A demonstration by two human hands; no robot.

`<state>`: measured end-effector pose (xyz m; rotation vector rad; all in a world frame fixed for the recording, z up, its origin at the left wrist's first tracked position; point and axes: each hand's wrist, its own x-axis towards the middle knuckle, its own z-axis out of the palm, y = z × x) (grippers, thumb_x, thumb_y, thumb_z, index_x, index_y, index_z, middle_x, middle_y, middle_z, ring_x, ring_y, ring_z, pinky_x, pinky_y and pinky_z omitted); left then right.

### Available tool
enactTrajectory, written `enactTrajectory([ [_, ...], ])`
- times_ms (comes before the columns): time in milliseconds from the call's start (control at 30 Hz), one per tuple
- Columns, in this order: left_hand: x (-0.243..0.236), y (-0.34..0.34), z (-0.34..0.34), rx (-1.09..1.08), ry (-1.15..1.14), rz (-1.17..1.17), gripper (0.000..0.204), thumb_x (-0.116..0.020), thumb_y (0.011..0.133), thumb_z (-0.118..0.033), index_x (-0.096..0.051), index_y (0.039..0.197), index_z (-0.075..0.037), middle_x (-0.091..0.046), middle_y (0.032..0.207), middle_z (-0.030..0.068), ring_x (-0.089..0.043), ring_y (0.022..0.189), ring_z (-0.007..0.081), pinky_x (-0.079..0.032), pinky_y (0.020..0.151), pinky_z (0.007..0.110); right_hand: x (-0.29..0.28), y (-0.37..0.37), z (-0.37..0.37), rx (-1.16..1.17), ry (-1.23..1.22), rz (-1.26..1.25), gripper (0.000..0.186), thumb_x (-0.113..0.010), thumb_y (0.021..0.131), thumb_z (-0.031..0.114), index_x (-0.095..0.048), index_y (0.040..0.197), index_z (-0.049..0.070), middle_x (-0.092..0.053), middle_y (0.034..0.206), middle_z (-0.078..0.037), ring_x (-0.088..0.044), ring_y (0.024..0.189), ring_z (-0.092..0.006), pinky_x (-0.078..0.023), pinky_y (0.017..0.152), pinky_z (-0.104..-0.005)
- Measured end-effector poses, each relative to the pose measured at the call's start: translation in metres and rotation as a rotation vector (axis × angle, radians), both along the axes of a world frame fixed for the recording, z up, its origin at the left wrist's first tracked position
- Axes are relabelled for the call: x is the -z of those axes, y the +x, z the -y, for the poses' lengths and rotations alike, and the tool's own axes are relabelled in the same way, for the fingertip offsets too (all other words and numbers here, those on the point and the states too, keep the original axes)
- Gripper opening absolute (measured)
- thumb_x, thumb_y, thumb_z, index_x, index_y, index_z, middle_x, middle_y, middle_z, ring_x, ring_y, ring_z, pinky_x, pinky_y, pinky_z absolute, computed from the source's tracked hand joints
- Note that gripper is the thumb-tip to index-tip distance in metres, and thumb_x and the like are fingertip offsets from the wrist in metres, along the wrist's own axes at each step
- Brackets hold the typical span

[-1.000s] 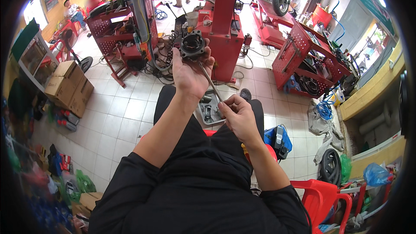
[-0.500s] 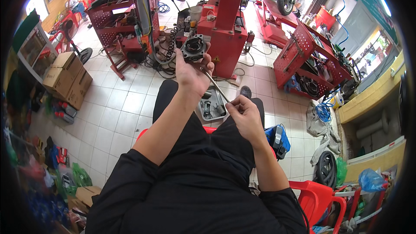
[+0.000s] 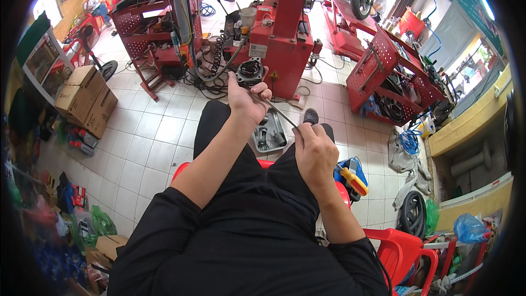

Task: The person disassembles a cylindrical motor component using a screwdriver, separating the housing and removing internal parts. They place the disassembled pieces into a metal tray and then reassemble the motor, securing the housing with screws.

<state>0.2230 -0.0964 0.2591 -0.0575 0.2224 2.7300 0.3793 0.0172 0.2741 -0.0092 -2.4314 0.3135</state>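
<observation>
Left grip [image 3: 250, 101] holds a round dark-metal housing [image 3: 250, 69], likely stiff, best rim-held; right grip [image 3: 318, 154] clasps a yellow-handled steel screwdriver [image 3: 354, 182].

We are in a motorbike workshop: a scooter [image 3: 360, 1] stands on a red lift [image 3: 341, 28] toward the far edge of the tiled floor [image 3: 145, 156], near perforated red carts [image 3: 370, 71]; a tray [image 3: 272, 149] carries metal parts [image 3: 266, 138], and a black tyre [image 3: 408, 214] lies rightward.
</observation>
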Motion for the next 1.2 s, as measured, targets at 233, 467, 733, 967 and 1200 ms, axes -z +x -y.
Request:
enactTrajectory([
  [233, 0.003, -0.006, 0.001, 0.015, 0.030, 0.022, 0.065, -0.020, 0.093, -0.056, -0.047, 0.110, 0.001, -0.060, 0.102, 0.0144, -0.032, 0.042, 0.0077, -0.029, 0.043, 0.023, 0.005, 0.001, -0.006, 0.005, 0.104, -0.035, 0.006, -0.058, 0.076, 0.010, -0.052, 0.075, 0.009, -0.051, 0.069, -0.007, -0.057, 0.061, -0.0247, -0.044, 0.051, -0.0372],
  [467, 0.005, -0.012, 0.008, -0.002, 0.009, 0.037, 0.066, -0.020, 0.094, -0.055, -0.047, 0.110, 0.002, -0.059, 0.102, 0.0159, -0.035, 0.044, 0.0087, -0.031, 0.043, 0.024, 0.006, 0.000, -0.007, -0.101, -0.014, 0.005, 0.007, -0.059, 0.080, 0.013, -0.054, 0.077, 0.009, -0.051, 0.068, -0.009, -0.056, 0.060, -0.0273, -0.044, 0.052, -0.0383],
  [733, 0.012, -0.001, 0.000, 0.097, 0.075, 0.038, 0.062, -0.021, 0.094, -0.053, -0.047, 0.113, 0.000, -0.059, 0.103, 0.0159, -0.039, 0.049, 0.0090, -0.033, 0.047, 0.025, 0.010, -0.001, -0.007, -0.120, -0.174, 0.063, 0.012, -0.058, 0.085, 0.018, -0.055, 0.081, 0.007, -0.054, 0.068, -0.012, -0.056, 0.059, -0.0329, -0.045, 0.052, -0.0409],
  [967, 0.014, 0.008, -0.009, 0.116, -0.006, 0.113, 0.060, -0.023, 0.094, -0.054, -0.048, 0.111, -0.002, -0.060, 0.096, 0.0124, -0.039, 0.049, 0.0084, -0.033, 0.047, 0.025, 0.013, -0.003, -0.008, -0.098, -0.149, 0.095, 0.013, -0.057, 0.085, 0.019, -0.054, 0.080, 0.007, -0.054, 0.068, -0.012, -0.056, 0.059, -0.0335, -0.045, 0.052, -0.0413],
  [1200, 0.020, -0.001, -0.003, 0.120, 0.068, 0.069, 0.059, -0.024, 0.094, -0.053, -0.048, 0.111, -0.003, -0.061, 0.098, 0.0131, -0.038, 0.046, 0.0078, -0.033, 0.045, 0.024, 0.009, 0.000, -0.013, -0.112, -0.130, 0.171, 0.014, -0.057, 0.085, 0.020, -0.054, 0.080, 0.007, -0.054, 0.067, -0.013, -0.057, 0.060, -0.0334, -0.046, 0.053, -0.0415],
])
